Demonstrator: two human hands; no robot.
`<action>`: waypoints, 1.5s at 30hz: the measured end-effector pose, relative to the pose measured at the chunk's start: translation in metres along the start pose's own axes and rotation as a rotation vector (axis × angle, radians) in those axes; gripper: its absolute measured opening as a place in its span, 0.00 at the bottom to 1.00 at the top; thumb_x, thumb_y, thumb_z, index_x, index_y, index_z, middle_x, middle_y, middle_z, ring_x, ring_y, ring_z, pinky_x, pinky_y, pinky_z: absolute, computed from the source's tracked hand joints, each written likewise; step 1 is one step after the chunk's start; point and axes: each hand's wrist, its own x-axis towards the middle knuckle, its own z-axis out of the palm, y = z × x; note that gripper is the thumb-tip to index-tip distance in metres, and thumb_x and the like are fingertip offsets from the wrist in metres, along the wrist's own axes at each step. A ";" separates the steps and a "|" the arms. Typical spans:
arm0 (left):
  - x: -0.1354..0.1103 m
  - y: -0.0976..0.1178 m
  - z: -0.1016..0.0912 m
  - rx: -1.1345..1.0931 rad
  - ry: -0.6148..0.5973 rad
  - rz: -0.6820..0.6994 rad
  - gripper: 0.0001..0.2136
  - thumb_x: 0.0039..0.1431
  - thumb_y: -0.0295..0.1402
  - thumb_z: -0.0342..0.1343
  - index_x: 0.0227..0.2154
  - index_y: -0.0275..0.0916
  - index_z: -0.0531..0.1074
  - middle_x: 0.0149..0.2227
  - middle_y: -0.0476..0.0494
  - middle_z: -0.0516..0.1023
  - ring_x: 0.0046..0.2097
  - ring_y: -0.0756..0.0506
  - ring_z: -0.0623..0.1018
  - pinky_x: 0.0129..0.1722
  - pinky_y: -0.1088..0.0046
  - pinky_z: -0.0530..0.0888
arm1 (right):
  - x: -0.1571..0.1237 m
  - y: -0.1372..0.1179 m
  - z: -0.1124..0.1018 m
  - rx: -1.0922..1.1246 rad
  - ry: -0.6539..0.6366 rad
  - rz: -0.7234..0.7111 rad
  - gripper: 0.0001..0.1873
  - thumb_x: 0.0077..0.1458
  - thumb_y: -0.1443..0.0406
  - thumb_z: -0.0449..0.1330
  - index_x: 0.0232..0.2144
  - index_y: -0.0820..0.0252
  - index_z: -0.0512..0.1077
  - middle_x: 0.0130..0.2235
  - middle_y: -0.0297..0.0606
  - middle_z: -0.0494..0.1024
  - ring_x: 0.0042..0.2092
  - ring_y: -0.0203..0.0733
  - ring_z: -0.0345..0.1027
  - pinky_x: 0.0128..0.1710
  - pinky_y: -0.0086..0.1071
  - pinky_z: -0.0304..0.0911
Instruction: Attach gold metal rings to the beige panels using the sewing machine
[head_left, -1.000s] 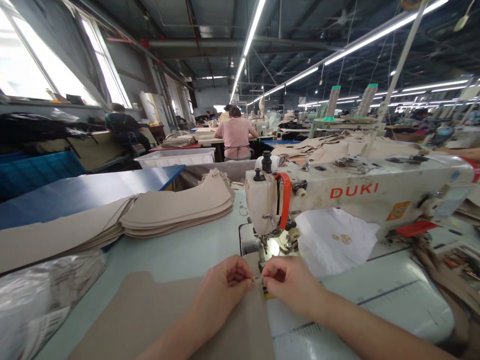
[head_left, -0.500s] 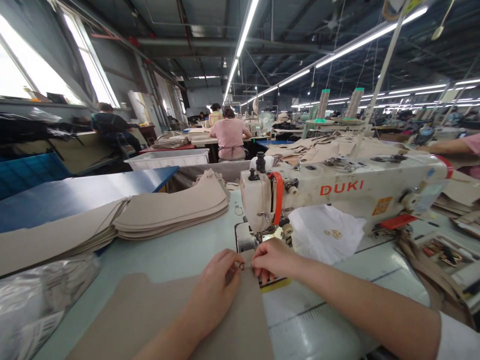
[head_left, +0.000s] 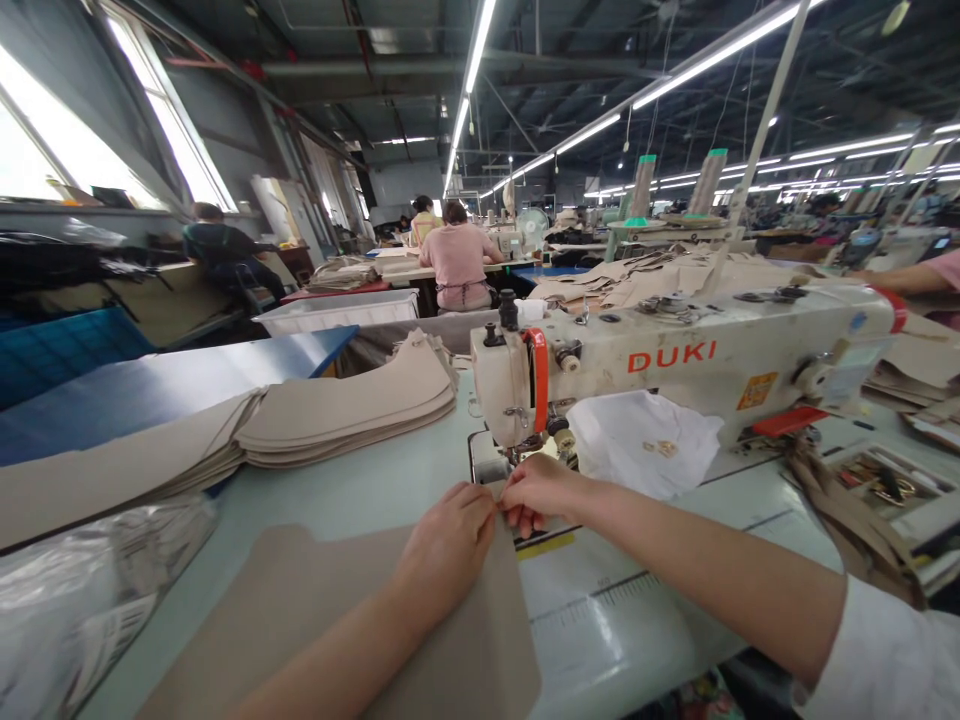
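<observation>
Under the needle end of a white sewing machine (head_left: 675, 345), a cut beige fabric panel (head_left: 300, 590) lies flat on the pale green table. My left hand (head_left: 454, 530) rests on the panel, its fingers closed together at the upper edge. Against those fingertips, my right hand (head_left: 536, 492) pinches at the same corner, just in front of the presser foot. What lies between the fingertips is mostly hidden; a bit of beige material shows beside them.
Stacked beige panels (head_left: 352, 410) lie at the back left, with clear plastic wrapping (head_left: 112, 580) nearer me. A white cloth (head_left: 649, 440) with small metal pieces sits under the machine arm. At right stands a parts tray (head_left: 889, 480). A person in pink (head_left: 461, 260) sits ahead.
My left fingers have closed in against my right fingertips. The small metal ring seen at the left fingertips is now hidden. The view has shifted slightly.
</observation>
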 end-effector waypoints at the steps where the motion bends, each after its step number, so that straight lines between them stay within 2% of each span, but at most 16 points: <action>1: 0.001 0.000 0.000 0.005 0.006 -0.004 0.11 0.59 0.22 0.45 0.25 0.39 0.68 0.28 0.46 0.74 0.34 0.46 0.74 0.35 0.71 0.73 | 0.000 0.001 0.000 -0.039 0.011 -0.016 0.09 0.49 0.74 0.54 0.19 0.64 0.65 0.17 0.28 0.70 0.15 0.28 0.62 0.16 0.20 0.57; 4: 0.001 -0.002 0.003 0.013 0.026 0.012 0.10 0.58 0.22 0.46 0.25 0.39 0.68 0.28 0.46 0.74 0.34 0.45 0.74 0.35 0.70 0.74 | -0.006 0.007 0.001 -0.194 0.099 -0.118 0.07 0.49 0.72 0.53 0.22 0.64 0.68 0.21 0.32 0.73 0.20 0.32 0.67 0.21 0.24 0.61; 6: 0.000 -0.005 0.007 0.015 0.046 0.031 0.09 0.57 0.22 0.47 0.26 0.38 0.68 0.29 0.46 0.75 0.34 0.45 0.74 0.35 0.69 0.74 | -0.015 0.016 0.000 -0.318 0.200 -0.228 0.06 0.50 0.72 0.53 0.26 0.63 0.71 0.27 0.35 0.75 0.29 0.38 0.71 0.31 0.28 0.63; 9: -0.003 -0.009 0.011 -0.005 0.086 0.056 0.08 0.56 0.21 0.48 0.27 0.38 0.68 0.30 0.45 0.75 0.35 0.44 0.74 0.36 0.68 0.74 | -0.036 0.035 -0.003 -0.531 0.250 -0.428 0.06 0.52 0.71 0.55 0.29 0.61 0.72 0.36 0.39 0.75 0.42 0.43 0.68 0.43 0.34 0.59; 11: -0.004 -0.010 0.013 -0.026 0.101 0.063 0.08 0.56 0.21 0.48 0.27 0.38 0.68 0.31 0.45 0.75 0.36 0.44 0.74 0.37 0.67 0.74 | -0.051 0.047 -0.006 -0.791 0.207 -0.651 0.07 0.56 0.70 0.54 0.30 0.62 0.72 0.37 0.40 0.74 0.43 0.43 0.65 0.44 0.34 0.58; 13: -0.004 -0.010 0.013 -0.047 0.105 0.063 0.08 0.56 0.21 0.48 0.27 0.38 0.68 0.31 0.45 0.75 0.36 0.45 0.74 0.38 0.67 0.74 | -0.061 0.056 -0.008 -1.050 0.189 -0.872 0.07 0.59 0.69 0.53 0.37 0.63 0.71 0.37 0.39 0.73 0.41 0.42 0.63 0.43 0.33 0.59; 15: -0.004 -0.010 0.013 -0.063 0.110 0.060 0.08 0.57 0.21 0.47 0.27 0.39 0.68 0.30 0.46 0.75 0.36 0.45 0.74 0.37 0.68 0.74 | -0.065 0.060 -0.008 -1.182 0.204 -0.988 0.09 0.60 0.69 0.53 0.43 0.63 0.69 0.37 0.38 0.72 0.41 0.42 0.62 0.42 0.33 0.60; 18: -0.003 -0.009 0.012 -0.081 0.114 0.052 0.09 0.57 0.21 0.47 0.27 0.39 0.67 0.30 0.46 0.75 0.35 0.45 0.74 0.37 0.69 0.74 | -0.059 0.061 -0.004 -1.214 0.244 -1.028 0.09 0.60 0.68 0.54 0.43 0.62 0.68 0.38 0.38 0.72 0.42 0.41 0.61 0.44 0.34 0.59; 20: -0.002 -0.009 0.011 -0.091 0.103 0.043 0.09 0.57 0.22 0.47 0.27 0.39 0.67 0.30 0.46 0.75 0.35 0.45 0.74 0.37 0.68 0.74 | -0.051 0.061 0.001 -1.184 0.293 -1.038 0.06 0.60 0.66 0.53 0.38 0.61 0.69 0.36 0.37 0.71 0.41 0.41 0.61 0.44 0.35 0.59; 22: -0.002 -0.009 0.010 -0.102 0.084 0.032 0.08 0.58 0.22 0.47 0.27 0.39 0.67 0.31 0.46 0.75 0.36 0.45 0.74 0.37 0.68 0.74 | -0.043 0.060 0.007 -1.141 0.354 -1.048 0.08 0.61 0.64 0.53 0.32 0.61 0.69 0.34 0.36 0.71 0.40 0.41 0.61 0.44 0.35 0.60; 25: -0.003 -0.010 0.010 -0.111 0.048 0.016 0.08 0.59 0.23 0.47 0.27 0.39 0.67 0.31 0.46 0.75 0.36 0.45 0.73 0.37 0.68 0.73 | -0.035 0.059 0.013 -1.099 0.415 -1.069 0.06 0.59 0.65 0.54 0.32 0.63 0.69 0.34 0.37 0.72 0.41 0.41 0.62 0.47 0.35 0.60; 31: -0.004 -0.010 0.011 -0.144 0.062 -0.006 0.07 0.60 0.24 0.49 0.28 0.39 0.68 0.31 0.47 0.74 0.36 0.46 0.72 0.37 0.68 0.72 | -0.028 0.062 0.014 -1.104 0.322 -1.100 0.04 0.59 0.68 0.55 0.33 0.62 0.69 0.36 0.36 0.73 0.41 0.39 0.63 0.49 0.33 0.60; 45: -0.004 -0.007 0.011 -0.184 0.087 -0.045 0.08 0.61 0.26 0.48 0.28 0.39 0.69 0.31 0.46 0.75 0.35 0.46 0.73 0.37 0.67 0.73 | -0.030 0.062 0.011 -1.055 0.278 -1.086 0.05 0.60 0.68 0.54 0.34 0.63 0.70 0.40 0.38 0.74 0.45 0.39 0.64 0.51 0.33 0.59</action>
